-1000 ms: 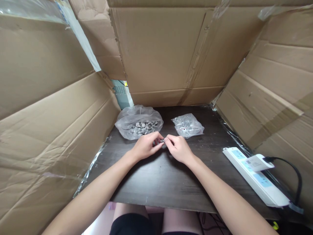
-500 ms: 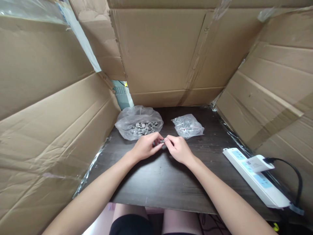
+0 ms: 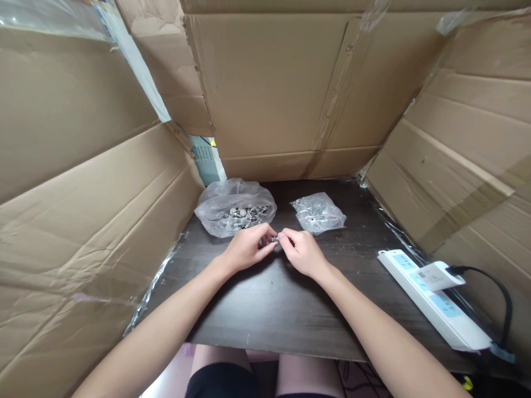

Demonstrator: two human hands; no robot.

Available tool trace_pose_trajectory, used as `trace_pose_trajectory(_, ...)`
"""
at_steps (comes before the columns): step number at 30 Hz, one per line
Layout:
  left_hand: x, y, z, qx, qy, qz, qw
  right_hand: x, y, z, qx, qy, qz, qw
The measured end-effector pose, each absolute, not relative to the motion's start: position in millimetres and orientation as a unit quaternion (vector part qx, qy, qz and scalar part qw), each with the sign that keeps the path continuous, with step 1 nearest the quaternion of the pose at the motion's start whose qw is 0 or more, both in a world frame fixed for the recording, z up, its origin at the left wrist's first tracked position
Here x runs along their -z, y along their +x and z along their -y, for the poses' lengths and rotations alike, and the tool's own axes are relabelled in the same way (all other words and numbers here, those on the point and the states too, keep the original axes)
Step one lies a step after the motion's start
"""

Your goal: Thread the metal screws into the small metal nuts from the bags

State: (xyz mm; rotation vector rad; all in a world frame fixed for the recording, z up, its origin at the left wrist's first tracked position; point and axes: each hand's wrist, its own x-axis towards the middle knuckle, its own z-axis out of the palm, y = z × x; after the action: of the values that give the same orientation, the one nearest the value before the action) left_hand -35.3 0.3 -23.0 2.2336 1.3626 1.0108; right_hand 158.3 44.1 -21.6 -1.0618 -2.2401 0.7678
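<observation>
Between my two hands, over the middle of the table, is a small shiny metal screw (image 3: 274,239), mostly covered by fingertips. My left hand (image 3: 251,246) pinches its left end. From the other side, the thumb and fingers of my right hand (image 3: 302,250) close on its right end; whether a second small part sits there I cannot tell. Just beyond my left hand, an open clear plastic bag (image 3: 211,215) holds many loose metal screws (image 3: 244,213). Past my right hand lies a smaller clear bag (image 3: 321,215) with small silvery pieces inside.
A white power strip (image 3: 435,301) with a plugged-in white adapter (image 3: 435,276) and black cable (image 3: 506,298) runs along the right side. Cardboard walls (image 3: 282,83) enclose the dark table (image 3: 269,309) at left, back and right. My legs are under its front edge.
</observation>
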Motion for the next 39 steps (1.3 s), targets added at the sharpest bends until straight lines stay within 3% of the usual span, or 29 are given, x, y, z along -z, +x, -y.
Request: trace_pose_trajectory(39, 22.0, -35.3, -0.2, -0.352, 0.783, -0.485, 0.169, 18.6, 158.2, -42.4, -0.283, -0.404, 0.831, 0.257)
